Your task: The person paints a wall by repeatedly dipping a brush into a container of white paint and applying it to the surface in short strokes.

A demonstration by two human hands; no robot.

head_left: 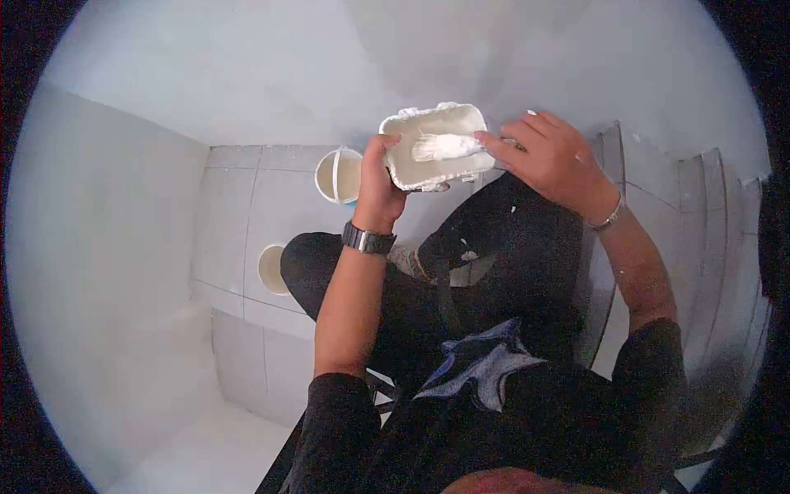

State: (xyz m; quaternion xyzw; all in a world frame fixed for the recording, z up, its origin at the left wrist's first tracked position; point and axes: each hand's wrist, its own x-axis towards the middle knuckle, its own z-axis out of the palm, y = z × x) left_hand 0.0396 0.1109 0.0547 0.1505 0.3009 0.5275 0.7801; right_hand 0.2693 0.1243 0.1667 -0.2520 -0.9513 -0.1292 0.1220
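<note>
My left hand [380, 177] grips the left edge of a white, plaster-smeared rectangular tray [411, 169], held up in front of me near the wall. A lump of white plaster [444, 146] lies on the tray. My right hand [553, 156] reaches in from the right, its fingers closed on a small tool whose plaster-covered blade rests on the tray; the tool's handle is hidden by the fingers. A dark watch sits on my left wrist and a bracelet on my right.
A white bucket [337, 174] stands on the tiled floor [247, 214] below the tray. A round floor opening [271, 268] lies by my left knee. White plastered walls close in on the left, ahead and on the right. My dark-trousered legs fill the centre.
</note>
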